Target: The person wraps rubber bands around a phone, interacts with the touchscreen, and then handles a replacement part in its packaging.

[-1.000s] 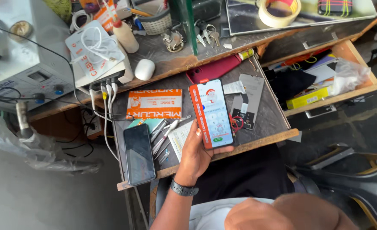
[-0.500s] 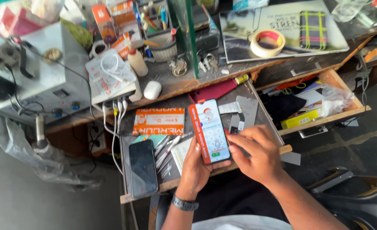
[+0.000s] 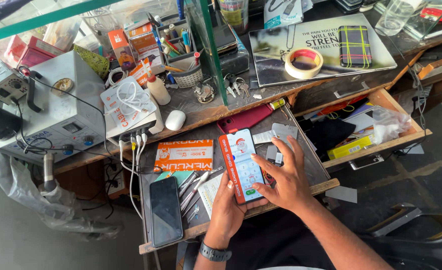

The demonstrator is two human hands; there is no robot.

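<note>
open drawer [image 3: 403, 140] at right, pulled out from under the bench: holds a crumpled clear bag [image 3: 388, 125], a yellow box [image 3: 350, 147], dark cloth and loose papers. mesh cup [image 3: 187, 76] on the bench top stands full of pens and tools. pull-out tray [image 3: 301, 192] in front of the person carries an orange packet [image 3: 184, 155], tweezers [image 3: 195, 187], a dark phone [image 3: 165, 211] lying face up at its left end, and a red case [image 3: 246, 119] at the back edge. tape roll [image 3: 304, 62] sits on a printed board above, with a plaid case [image 3: 355, 46] beside it.

lit phone [image 3: 242, 165], orange-edged, is held over the tray, screen up, showing a keypad. left hand [image 3: 229, 210] grips it from below, fingers wrapped around the lower end, watch on the wrist. right hand [image 3: 287, 180] is spread open over the phone's right edge, thumb on the screen near the bottom keys, other fingers loose and fanned out above the tray.

against half a second back: right hand lay lower and beside the phone, now it is up over the screen. a second back it was not on the phone at all; only the left held it. phone stays over the same part of the tray.
</note>
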